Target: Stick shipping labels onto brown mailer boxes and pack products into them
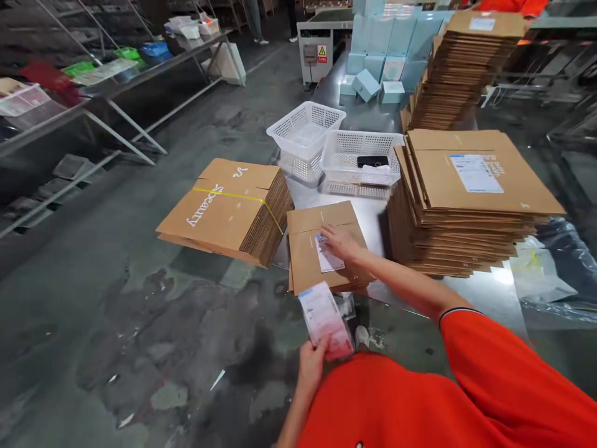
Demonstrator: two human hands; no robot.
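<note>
My left hand (pixel 313 361) pinches the lower end of a sheaf of printed shipping labels (pixel 321 314), held out over the floor near my body. On the table's edge lies a short stack of flat cardboard boxes (pixel 305 239). A white label (pixel 329 261) is on the top box. My right hand (pixel 340 241) rests on this label's upper part, fingers stretched out and nothing gripped in them. To the left sits a bundle of flat cardboard boxes (pixel 219 211) tied with a yellow strap. A tall stack of flat boxes (pixel 438 180) rises on the right, its top one labelled.
Two sets of white plastic baskets (pixel 303 127) stand behind the short stack; a black phone (pixel 372 162) lies in the right one. Light blue boxes (pixel 373 37) are piled farther back, beside another cardboard stack (pixel 466 68). A metal rack (pixel 153 68) runs along the left.
</note>
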